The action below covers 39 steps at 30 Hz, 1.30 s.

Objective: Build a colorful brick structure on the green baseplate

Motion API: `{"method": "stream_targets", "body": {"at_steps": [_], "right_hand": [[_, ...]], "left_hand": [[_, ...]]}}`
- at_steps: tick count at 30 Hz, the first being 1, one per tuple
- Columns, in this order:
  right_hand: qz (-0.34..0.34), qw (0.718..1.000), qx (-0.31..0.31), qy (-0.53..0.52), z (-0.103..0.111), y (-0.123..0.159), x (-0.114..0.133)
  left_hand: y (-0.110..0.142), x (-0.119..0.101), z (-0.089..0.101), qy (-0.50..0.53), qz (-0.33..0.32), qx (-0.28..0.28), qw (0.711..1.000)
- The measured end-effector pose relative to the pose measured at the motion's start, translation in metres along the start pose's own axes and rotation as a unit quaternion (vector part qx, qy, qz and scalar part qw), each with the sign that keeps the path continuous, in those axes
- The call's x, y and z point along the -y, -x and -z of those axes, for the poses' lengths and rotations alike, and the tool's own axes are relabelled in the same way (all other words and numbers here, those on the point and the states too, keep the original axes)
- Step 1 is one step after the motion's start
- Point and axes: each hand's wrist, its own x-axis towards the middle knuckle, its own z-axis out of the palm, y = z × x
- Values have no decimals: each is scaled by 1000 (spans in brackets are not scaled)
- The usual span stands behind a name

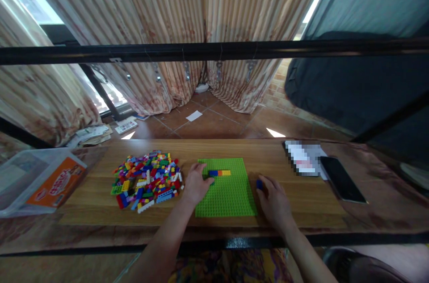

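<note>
A green studded baseplate (228, 198) lies on the wooden board. On its upper part sits a short row of bricks, with a blue brick (213, 173) at the left and a yellow brick (226, 172) at the right, and a small orange-red piece between them. My left hand (196, 184) reaches over the plate's left edge, thumb and fingers apart, close to the row's blue end. Something small and dark green shows by its thumb tip; whether they touch is unclear. Just right of the plate, my right hand (275, 200) pinches a blue brick (259, 184) at its fingertips.
A pile of loose mixed bricks (150, 180) covers the left of the wooden board (100, 202). Farther left stands a clear plastic box (20, 185) with an orange label. A phone (343, 180) and papers (303, 158) lie at the right. A black rail (214, 51) crosses beyond.
</note>
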Motion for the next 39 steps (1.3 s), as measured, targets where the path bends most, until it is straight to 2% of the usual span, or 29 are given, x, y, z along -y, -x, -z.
{"method": "stream_targets", "body": {"at_steps": [4,9,15,18,23,27,34,39], "right_hand": [[23,999,22,-7,-3,-4,-5],[5,998,1,-55,-1,-6,-1],[-29,982,24,-183,-13,-12,33],[-17,977,40,-207,-24,-17,52],[-3,977,57,-207,-34,-23,68],[11,978,53,-199,-38,-21,69],[-15,984,7,-177,-36,-16,58],[8,983,-11,-181,-35,-19,55]], "left_hand": [[2,3,-1,0,-15,-5,1000],[7,2,-4,-8,-26,-22,999],[31,-2,-16,-68,-73,-125,987],[44,-8,-19,-96,-95,-149,980],[55,-24,-20,-134,-139,-85,978],[58,-33,-26,-166,-131,-38,977],[58,-37,-35,-185,-117,-10,976],[57,-39,-36,-180,-112,3,977]]}}
